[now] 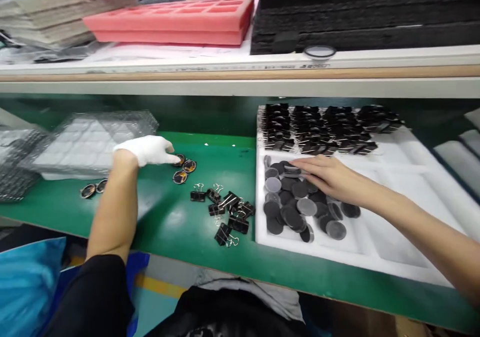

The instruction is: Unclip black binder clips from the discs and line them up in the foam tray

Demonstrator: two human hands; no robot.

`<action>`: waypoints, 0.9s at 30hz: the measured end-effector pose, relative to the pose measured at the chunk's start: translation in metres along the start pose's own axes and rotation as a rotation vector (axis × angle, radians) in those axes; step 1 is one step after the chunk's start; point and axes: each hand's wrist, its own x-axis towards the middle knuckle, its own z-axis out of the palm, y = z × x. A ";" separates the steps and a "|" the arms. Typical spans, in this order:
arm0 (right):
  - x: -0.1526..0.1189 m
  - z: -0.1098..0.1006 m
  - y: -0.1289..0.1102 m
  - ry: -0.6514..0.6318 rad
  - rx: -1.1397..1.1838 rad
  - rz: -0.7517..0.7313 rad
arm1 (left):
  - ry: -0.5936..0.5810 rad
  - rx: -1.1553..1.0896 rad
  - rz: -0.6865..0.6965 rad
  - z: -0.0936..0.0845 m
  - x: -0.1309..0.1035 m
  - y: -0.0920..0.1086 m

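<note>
My left hand (146,149) wears a white glove and reaches across the green bench, its fingertips touching a round amber-faced disc (179,160); two more such discs (185,171) lie just beside it. My bare right hand (327,176) lies palm down in a white foam tray (378,249), fingers spread over a heap of dark round discs (296,207). Whether it grips a disc I cannot tell. A scatter of black binder clips (227,212) lies on the bench between the two hands.
Two more round pieces (93,188) lie left of my forearm. Clear plastic blister trays (93,142) stand at the back left. Rows of black clipped parts (322,127) fill the foam tray's far end. A shelf above holds pink foam (176,19) and black foam (360,12).
</note>
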 end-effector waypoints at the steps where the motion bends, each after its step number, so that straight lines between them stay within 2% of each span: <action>1: 0.004 0.004 0.002 -0.014 0.011 -0.011 | -0.057 -0.007 -0.014 0.004 0.004 -0.002; 3: 0.010 0.003 0.006 -0.027 0.043 -0.010 | -0.131 -0.033 -0.018 0.011 0.013 0.000; 5: 0.013 -0.005 0.008 -0.025 0.077 0.015 | -0.139 -0.054 0.032 0.016 0.021 0.004; 10: 0.013 -0.027 0.002 0.010 0.098 0.086 | 0.006 -0.004 0.189 0.022 0.033 0.014; 15: 0.015 -0.041 -0.014 0.122 0.049 0.077 | 0.066 0.047 0.186 0.023 0.036 0.020; 18: 0.017 -0.050 -0.028 0.154 0.035 0.044 | 0.117 0.036 0.184 0.022 0.038 0.012; 23: 0.022 -0.057 -0.048 0.180 0.044 0.010 | 0.125 -0.134 0.241 0.013 0.033 -0.010; 25: 0.028 -0.052 -0.055 0.200 0.043 0.014 | 0.223 -0.237 0.256 0.009 0.027 -0.004; 27: 0.040 -0.042 -0.061 0.220 0.047 -0.014 | 0.322 -0.372 0.305 0.012 0.024 0.016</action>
